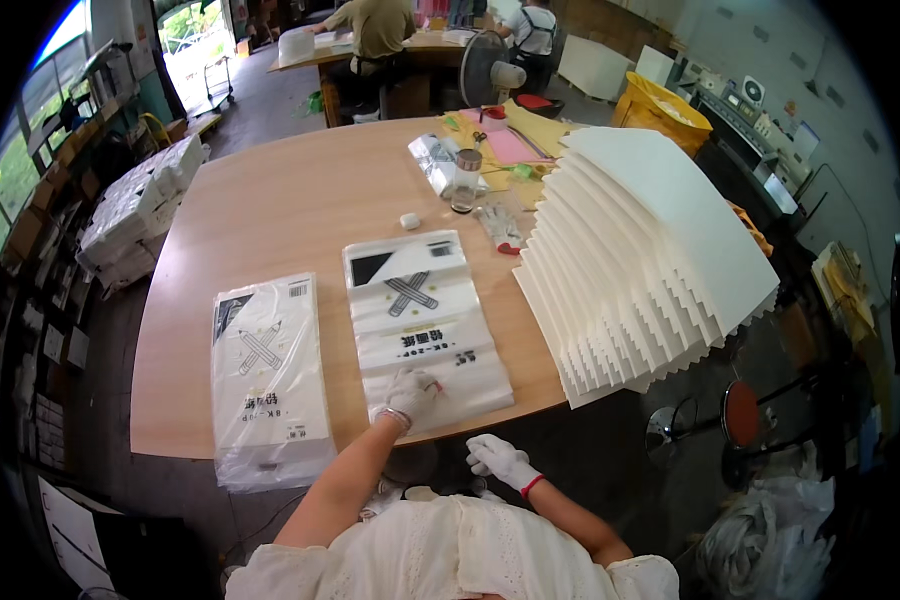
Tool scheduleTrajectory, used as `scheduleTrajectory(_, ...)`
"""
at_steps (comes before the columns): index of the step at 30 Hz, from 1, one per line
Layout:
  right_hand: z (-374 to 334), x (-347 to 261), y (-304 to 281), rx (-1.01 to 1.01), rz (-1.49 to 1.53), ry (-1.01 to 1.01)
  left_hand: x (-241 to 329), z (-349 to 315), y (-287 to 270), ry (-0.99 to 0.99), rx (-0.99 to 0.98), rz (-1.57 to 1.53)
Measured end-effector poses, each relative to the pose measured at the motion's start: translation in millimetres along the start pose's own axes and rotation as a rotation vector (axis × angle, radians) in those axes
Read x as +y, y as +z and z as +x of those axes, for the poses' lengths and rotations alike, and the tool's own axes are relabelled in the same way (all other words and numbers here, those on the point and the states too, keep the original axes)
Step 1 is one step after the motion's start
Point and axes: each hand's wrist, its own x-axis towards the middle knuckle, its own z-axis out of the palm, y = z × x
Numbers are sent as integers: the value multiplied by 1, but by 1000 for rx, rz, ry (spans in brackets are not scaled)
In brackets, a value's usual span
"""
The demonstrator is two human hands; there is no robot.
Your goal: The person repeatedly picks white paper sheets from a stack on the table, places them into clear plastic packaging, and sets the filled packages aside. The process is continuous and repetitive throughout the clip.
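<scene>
My left hand [413, 396], in a white glove, rests on the near part of a stack of clear printed plastic bags [425, 290]. Its fingers lie spread against the plastic, palm down. Just off the table's near edge, my right hand [500, 462] hangs in a white glove with a red cuff. Its fingers are curled in, and nothing shows in them. Left of the bags lies a filled plastic packet [270, 375] with similar print, jutting over the near edge. A tall fanned pile of white paper sheets [640, 220] takes up the table's right side.
A glass jar [465, 182], a spare glove [500, 228] and a small white block [409, 221] sit beyond the bags on the wooden table [260, 200]. Coloured papers [515, 145] lie farther back. A red stool [741, 413] stands right. Two people work at another table behind.
</scene>
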Motion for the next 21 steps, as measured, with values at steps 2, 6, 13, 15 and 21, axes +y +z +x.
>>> scheduleTrajectory(2, 17, -12, 8, -44, 14, -31, -17, 9, -12, -50, -113, -198)
scheduleTrajectory(6, 69, -26, 7, 137, 277, -301, 16, 7, -20, 75, -75, -178)
scheduleTrajectory(13, 116, -74, -20, 354, -621, -501, -9, 48, -65, -96, 149, -1169)
scheduleTrajectory(15, 88, -52, -44, 617, -908, -576, -8, 50, -80, -340, 187, -1410)
scheduleTrajectory(21, 105, -130, 20, 443, -735, -1169, 55, 55, -110, -86, -73, -1007)
